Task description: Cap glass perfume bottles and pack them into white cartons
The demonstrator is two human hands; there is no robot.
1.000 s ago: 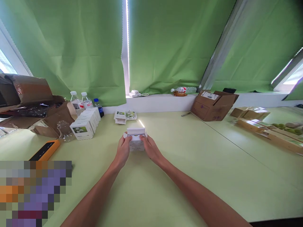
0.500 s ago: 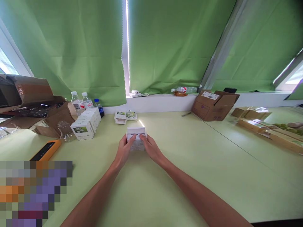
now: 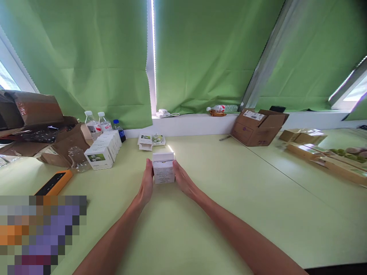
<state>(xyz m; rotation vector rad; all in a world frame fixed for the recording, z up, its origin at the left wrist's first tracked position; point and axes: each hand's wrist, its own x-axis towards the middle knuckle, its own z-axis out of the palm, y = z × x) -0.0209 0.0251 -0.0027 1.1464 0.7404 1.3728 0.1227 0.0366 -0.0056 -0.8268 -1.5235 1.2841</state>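
A small white cardboard box [image 3: 164,173] stands upright on the pale green table, its near side covered in fine print. Above the printed side, its top face [image 3: 163,157] appears plain and white. My left hand [image 3: 147,182] presses against the box's left side with the thumb upright. On the opposite side, my right hand [image 3: 182,178] grips the right edge. Both hands hold the box between them; the fingertips behind it are hidden. Beyond it lie an open white box [image 3: 145,141] with a green picture and a white tray [image 3: 159,140] holding a round clear item.
At left, several white boxes [image 3: 100,156] stand in a row near bottles [image 3: 92,126], an open carton [image 3: 69,143], a clear plastic bottle [image 3: 77,158] and an orange power strip [image 3: 54,182]. A brown carton [image 3: 255,128] and a wooden tray [image 3: 338,166] are at right.
Both thumbs have moved off the box's top edge to its sides. The seam near its top looks closed now, and more of the printed side shows.
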